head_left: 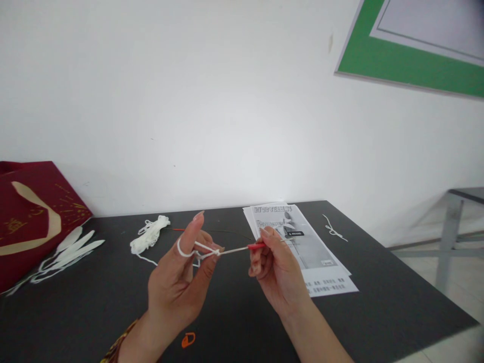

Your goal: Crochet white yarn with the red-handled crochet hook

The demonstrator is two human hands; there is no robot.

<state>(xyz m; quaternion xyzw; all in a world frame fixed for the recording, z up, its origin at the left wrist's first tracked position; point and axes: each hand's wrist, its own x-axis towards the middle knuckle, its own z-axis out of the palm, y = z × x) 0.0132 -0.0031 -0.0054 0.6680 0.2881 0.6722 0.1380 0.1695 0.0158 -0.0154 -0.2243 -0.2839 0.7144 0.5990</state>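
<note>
White yarn (206,245) loops around the raised index finger of my left hand (181,282), and its thumb and other fingers pinch the yarn at the hook's tip. My right hand (278,269) grips a crochet hook (257,246) by its red handle. The hook's thin metal shaft points left and meets the yarn at my left fingertips. Just how the tip sits in the loop is too small to tell. From my left hand a strand runs back to a loose white skein (151,234) on the black table (234,317).
A dark red gift bag (26,222) stands at the left, with several white crocheted pieces (71,252) beside it. Printed sheets (317,252) lie behind my right hand. An orange stitch marker (188,340) is near the front, and a short tied cord (335,230) lies at the right.
</note>
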